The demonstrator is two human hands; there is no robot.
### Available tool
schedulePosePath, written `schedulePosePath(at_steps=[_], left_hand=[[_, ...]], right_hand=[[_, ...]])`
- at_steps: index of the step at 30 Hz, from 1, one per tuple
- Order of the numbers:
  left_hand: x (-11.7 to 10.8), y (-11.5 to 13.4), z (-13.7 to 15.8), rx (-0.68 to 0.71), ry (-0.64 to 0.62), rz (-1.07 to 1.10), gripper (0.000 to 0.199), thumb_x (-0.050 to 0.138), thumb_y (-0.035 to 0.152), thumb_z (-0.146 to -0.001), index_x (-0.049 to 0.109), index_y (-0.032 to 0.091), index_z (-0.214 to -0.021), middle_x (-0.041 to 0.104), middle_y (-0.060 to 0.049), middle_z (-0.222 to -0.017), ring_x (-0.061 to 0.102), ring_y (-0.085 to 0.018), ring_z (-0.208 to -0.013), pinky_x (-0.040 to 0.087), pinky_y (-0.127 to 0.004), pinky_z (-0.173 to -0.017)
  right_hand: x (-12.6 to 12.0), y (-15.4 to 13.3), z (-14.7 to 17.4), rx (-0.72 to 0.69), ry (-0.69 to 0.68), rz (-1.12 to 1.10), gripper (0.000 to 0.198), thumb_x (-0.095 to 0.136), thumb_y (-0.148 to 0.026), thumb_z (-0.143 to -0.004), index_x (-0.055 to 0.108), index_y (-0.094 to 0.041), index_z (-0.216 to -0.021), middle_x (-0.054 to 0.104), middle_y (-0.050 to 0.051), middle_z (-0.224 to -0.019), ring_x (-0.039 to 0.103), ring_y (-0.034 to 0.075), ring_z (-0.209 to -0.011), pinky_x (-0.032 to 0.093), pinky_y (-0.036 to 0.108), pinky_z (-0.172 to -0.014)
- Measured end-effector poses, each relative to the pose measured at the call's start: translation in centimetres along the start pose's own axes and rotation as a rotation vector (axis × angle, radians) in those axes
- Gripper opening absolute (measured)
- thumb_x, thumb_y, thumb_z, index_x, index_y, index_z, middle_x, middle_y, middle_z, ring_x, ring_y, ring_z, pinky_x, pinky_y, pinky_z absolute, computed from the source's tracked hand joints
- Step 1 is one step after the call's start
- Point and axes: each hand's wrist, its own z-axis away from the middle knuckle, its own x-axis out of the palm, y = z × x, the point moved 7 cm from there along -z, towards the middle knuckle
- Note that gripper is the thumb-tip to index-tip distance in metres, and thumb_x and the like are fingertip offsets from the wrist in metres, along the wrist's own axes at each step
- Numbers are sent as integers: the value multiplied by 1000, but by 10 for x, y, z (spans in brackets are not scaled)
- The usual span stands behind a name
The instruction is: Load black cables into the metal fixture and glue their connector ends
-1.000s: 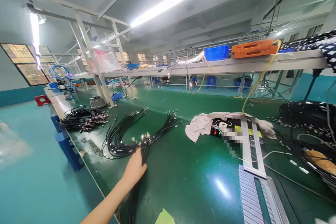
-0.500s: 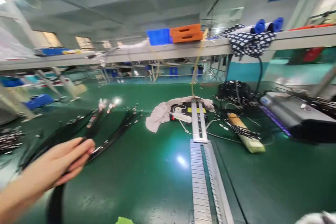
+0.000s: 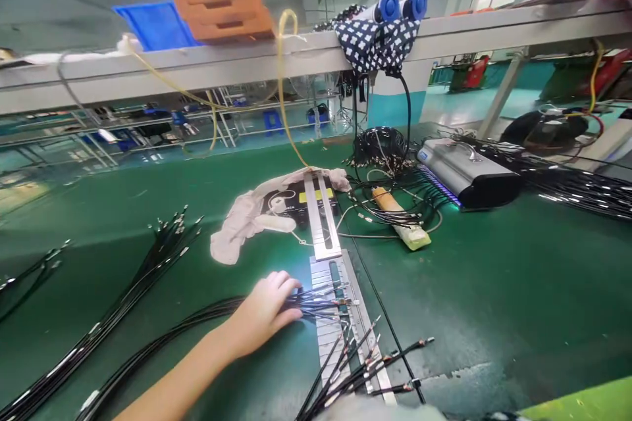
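My left hand (image 3: 271,306) is closed around a bundle of black cables (image 3: 212,309), fingers over the top and thumb on the near side. The bundle's metal-tipped ends lie across a slotted metal rail (image 3: 328,335). Nearer to me, more black cables (image 3: 345,378) with bare or metal ends fan out over the rail's lower part. A pale, blurred shape (image 3: 382,411) at the bottom edge may be my right hand; its fingers cannot be made out.
Other black cable bundles (image 3: 133,289) lie on the green table at left. Beyond the rail are a cloth (image 3: 237,223) and a taped wooden bar (image 3: 402,220). A grey machine with a violet light (image 3: 464,171) stands at right, near coiled cables (image 3: 380,148).
The view has turned right. My left hand has moved right, bringing the cable bundle from the table's left side onto the metal rail. Loose cable ends now show at the bottom centre.
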Motion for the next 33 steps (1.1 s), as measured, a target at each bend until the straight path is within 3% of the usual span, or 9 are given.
schedulePosePath(at_steps=[4, 5, 8, 15, 19, 22, 25, 28, 33], left_hand=[[8, -23, 4, 19, 64, 148, 39, 33, 48, -102, 58, 22, -115, 56, -7, -114, 52, -19, -106, 43, -34, -96], [8, -28, 5, 18, 78, 167, 39, 33, 49, -101, 59, 22, -112, 57, -7, -112, 52, -19, -105, 43, -34, -95], [9, -39, 7, 24, 108, 152, 35, 40, 49, -100, 60, 23, -112, 59, -5, -109, 53, -18, -101, 44, -32, -91], [-8, -24, 44, 198, 357, 135, 14, 49, 27, -98, 62, 20, -100, 63, -4, -98, 55, -14, -92, 43, -24, -84], [0, 5, 62, 240, 93, 236, 20, 51, 29, -97, 63, 20, -83, 58, -2, -77, 51, -13, -76, 39, -24, -71], [-5, 5, 49, 221, 153, 249, 18, 48, 26, -99, 65, 21, -97, 62, -4, -91, 53, -14, -87, 41, -26, -79], [-5, -15, 18, 116, 243, 254, 21, 53, 28, -96, 61, 22, -115, 60, -6, -112, 52, -17, -102, 43, -29, -90], [9, -32, -9, 19, 129, 306, 14, 63, 29, -90, 62, 18, -98, 60, -5, -102, 52, -18, -97, 44, -29, -86], [9, -21, -18, 69, 196, 447, 16, 54, 26, -96, 65, 16, -89, 62, -2, -88, 56, -11, -83, 44, -21, -76]], right_hand=[[-100, 11, -17, -26, 274, 131, 44, 40, -48, -103, 58, -16, -128, 61, 10, -126, 58, 21, -119, 44, 44, -110], [-127, 13, -22, -63, 430, 360, 44, 38, -50, -103, 59, -20, -127, 62, 8, -128, 57, 20, -121, 42, 43, -113], [-165, 36, -46, -68, 545, 522, 44, 41, -47, -100, 61, -19, -127, 59, 10, -133, 51, 26, -126, 37, 49, -115], [-156, 49, -57, -105, 551, 654, 34, 42, -37, -101, 62, -21, -123, 63, 7, -124, 52, 23, -118, 42, 46, -107], [-153, 46, -49, -73, 528, 667, 31, 42, -35, -102, 63, -22, -120, 64, 6, -122, 53, 23, -118, 43, 44, -105], [-148, 48, -45, -38, 517, 671, 29, 43, -35, -101, 64, -24, -119, 66, 5, -116, 57, 22, -113, 46, 45, -102], [-147, 55, -37, 6, 549, 683, 33, 46, -36, -100, 58, -27, -129, 62, 6, -123, 60, 23, -110, 49, 47, -99], [-155, 60, -24, -29, 650, 600, 39, 47, -36, -99, 50, -26, -136, 47, 8, -143, 61, 20, -110, 53, 43, -98], [-170, 67, -15, -46, 760, 484, 33, 47, -33, -99, 54, -22, -129, 55, 9, -129, 64, 15, -94, 57, 35, -89]])
